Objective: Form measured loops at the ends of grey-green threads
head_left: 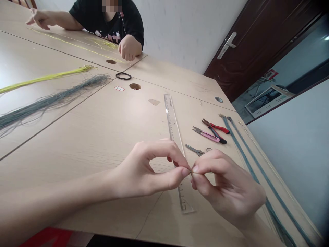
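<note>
My left hand (159, 168) and my right hand (226, 181) meet fingertip to fingertip above the ruler. Each pinches thumb against forefinger on a tiny piece of thin cord (191, 172), mostly hidden by the fingertips. A clear plastic ruler (168, 113) lies lengthwise on the table under my hands. Just beyond my right hand are small grey scissors (195, 150), partly covered by that hand. Pink-handled thread snips (207, 133) and red-and-black pliers (218, 128) lie a little farther off.
Blue-grey cord bundles (246, 154) run along the right table edge. At left lie a yellow cord bundle (48, 78) and a loose grey-blue bundle (59, 97). A black band (123, 75) is near a cable hole (135, 86). Across the table a person (108, 27) sits with yellow strands.
</note>
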A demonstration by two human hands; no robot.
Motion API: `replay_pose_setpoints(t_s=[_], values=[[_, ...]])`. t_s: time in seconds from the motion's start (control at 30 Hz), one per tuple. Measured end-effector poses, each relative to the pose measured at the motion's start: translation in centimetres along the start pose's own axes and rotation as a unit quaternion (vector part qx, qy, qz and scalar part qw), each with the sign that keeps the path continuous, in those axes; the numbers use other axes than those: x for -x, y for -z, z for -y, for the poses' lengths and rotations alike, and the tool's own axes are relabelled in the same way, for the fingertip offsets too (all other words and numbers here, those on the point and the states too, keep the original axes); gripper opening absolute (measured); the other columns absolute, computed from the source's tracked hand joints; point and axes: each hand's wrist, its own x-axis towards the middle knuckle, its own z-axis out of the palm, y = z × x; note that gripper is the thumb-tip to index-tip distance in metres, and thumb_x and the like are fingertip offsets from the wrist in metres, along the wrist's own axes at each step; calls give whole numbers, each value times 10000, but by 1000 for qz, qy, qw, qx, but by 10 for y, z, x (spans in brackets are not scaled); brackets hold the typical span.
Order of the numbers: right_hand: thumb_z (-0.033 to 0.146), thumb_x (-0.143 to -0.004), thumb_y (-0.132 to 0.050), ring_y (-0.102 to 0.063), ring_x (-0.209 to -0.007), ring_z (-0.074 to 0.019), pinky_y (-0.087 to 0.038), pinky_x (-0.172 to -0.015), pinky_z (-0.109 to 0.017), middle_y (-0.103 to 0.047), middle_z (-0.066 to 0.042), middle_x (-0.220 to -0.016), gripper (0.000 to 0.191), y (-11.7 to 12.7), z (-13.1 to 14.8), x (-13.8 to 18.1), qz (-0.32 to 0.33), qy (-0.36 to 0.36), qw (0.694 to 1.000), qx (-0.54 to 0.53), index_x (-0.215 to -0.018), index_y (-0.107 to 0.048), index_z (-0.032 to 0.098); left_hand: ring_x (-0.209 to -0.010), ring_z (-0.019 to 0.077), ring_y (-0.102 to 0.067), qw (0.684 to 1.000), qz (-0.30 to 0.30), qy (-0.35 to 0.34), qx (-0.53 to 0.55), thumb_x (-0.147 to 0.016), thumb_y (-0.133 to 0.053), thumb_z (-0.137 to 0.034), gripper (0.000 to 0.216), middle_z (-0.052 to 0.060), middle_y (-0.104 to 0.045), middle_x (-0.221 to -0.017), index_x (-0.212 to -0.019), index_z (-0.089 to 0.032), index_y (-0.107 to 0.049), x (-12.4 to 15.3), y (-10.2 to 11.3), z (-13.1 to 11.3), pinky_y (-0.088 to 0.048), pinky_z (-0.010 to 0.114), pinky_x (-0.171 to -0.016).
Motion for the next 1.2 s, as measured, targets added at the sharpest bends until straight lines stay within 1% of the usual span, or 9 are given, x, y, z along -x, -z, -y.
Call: replay_pose_setpoints(t_s=[0.47,0.8,1.2], values=[[0,-748,-582,-544,-610,-115,-453,-502,-255,-573,-5,-722,226,0,0,0,-1,-1,1000,20,-862,-608,193,-672,123,-571,1000,1,9,-11,-772,-571,-98,87,15,-632,-700,-734,-160,-618,-1,1,0,-474,254,-648],[17,-753,-588,-556,-628,-128,-449,-521,-264,-583,-5,-708,206,0,0,0,-1,11,999,40,-850,-610,197,-682,116,-557,1000,3,11,-19,-755,-564,-63,105,4,-615,-695,-723,-153,-607,-1,0,0,-467,252,-670],[26,-756,-586,-560,-639,-137,-448,-530,-275,-583,-9,-720,203,1,-1,0,2,7,999,45,-856,-605,201,-679,118,-561,1000,3,14,-23,-753,-569,-76,105,-3,-615,-690,-711,-167,-600,-2,1,1,-470,250,-667]])
